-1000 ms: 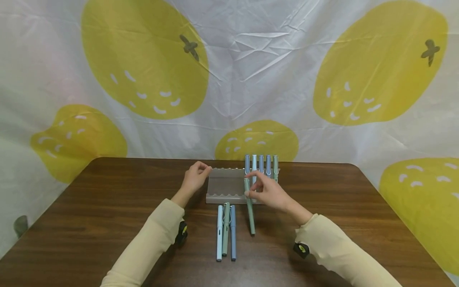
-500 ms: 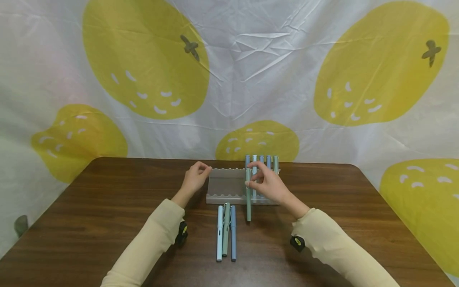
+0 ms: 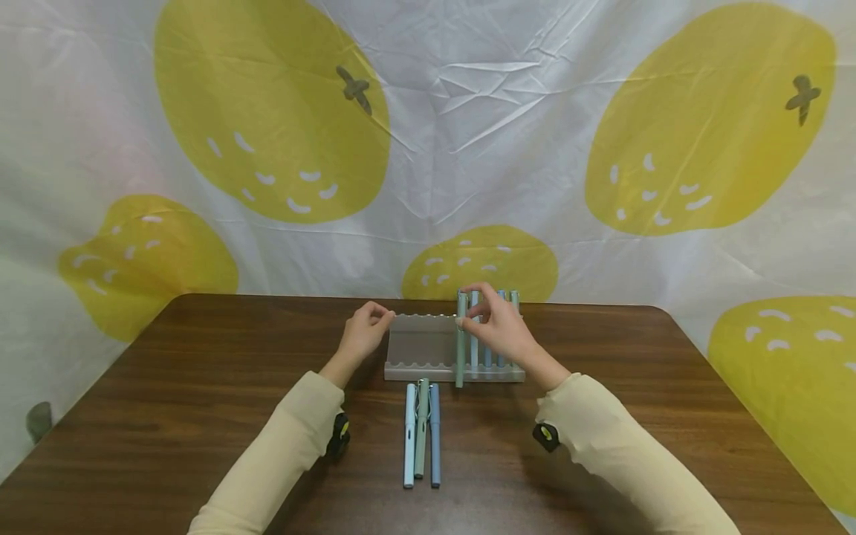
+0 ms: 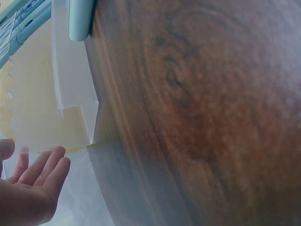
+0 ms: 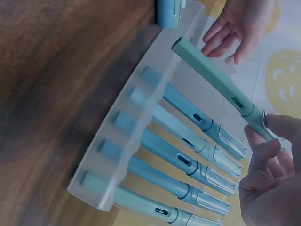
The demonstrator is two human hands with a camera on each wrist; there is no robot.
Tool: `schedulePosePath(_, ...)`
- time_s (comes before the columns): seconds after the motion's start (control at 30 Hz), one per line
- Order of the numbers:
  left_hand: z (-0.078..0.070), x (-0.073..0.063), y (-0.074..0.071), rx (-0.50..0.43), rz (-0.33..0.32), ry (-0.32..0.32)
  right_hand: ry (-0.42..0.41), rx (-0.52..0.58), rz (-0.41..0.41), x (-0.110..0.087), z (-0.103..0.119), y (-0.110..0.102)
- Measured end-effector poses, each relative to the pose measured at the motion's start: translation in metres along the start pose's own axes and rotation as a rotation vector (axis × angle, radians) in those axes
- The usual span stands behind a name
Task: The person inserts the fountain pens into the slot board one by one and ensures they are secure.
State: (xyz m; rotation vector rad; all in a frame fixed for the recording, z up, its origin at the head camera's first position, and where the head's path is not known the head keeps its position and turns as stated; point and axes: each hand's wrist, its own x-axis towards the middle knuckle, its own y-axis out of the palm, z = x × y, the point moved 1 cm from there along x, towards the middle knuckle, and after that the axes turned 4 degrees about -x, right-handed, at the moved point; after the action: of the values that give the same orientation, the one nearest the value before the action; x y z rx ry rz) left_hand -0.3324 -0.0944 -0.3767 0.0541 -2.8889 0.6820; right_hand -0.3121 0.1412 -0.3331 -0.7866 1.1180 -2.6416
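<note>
My right hand [image 3: 504,331] pinches a green capped fountain pen [image 5: 216,80] near its clip end, holding it above the clear pen rack [image 3: 421,367], in front of the leftmost pen there. Several fountain pens, blue, light blue and green [image 5: 143,202], lie side by side in notches on the rack's right part. At the rack's upper left corner, my left hand [image 3: 364,332] pinches the edge between thumb and index finger; its other fingers [image 4: 55,174] extend loosely. Nearer me on the table lie a light blue pen [image 3: 409,438], a green pen [image 3: 421,431] and a blue pen [image 3: 435,438].
The brown wooden table [image 3: 200,416] reaches back to a white curtain [image 3: 468,148] printed with yellow lemons, close behind the rack. Vacant notches run along the rack's left part. The three loose pens lie just in front of it.
My right hand has carried the green fountain pen away from me and up, from in front of the rack to over it, and the pen now stands straighter. The left hand stays put.
</note>
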Motion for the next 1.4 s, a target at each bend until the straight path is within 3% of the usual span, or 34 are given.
schedulePosePath(0.23,0.0,0.0,0.0,-0.001,0.002,-0.006,-0.024,-0.045,-0.046,0.008,0.002,-0.003)
schedulePosePath(0.63,0.0,0.0,0.0,-0.003,0.004,-0.002,-0.068,-0.019,-0.158,0.014,0.002,0.002)
schedulePosePath(0.87,0.0,0.0,0.0,0.0,-0.003,-0.001,-0.178,-0.087,-0.262,0.013,-0.002,0.012)
schedulePosePath(1.07,0.0,-0.001,0.0,-0.003,0.0,-0.004,-0.194,-0.114,-0.238,0.008,-0.005,0.021)
schedulePosePath(1.4,0.0,0.001,0.0,-0.005,-0.006,-0.011,-0.142,-0.096,-0.176,0.006,-0.008,0.026)
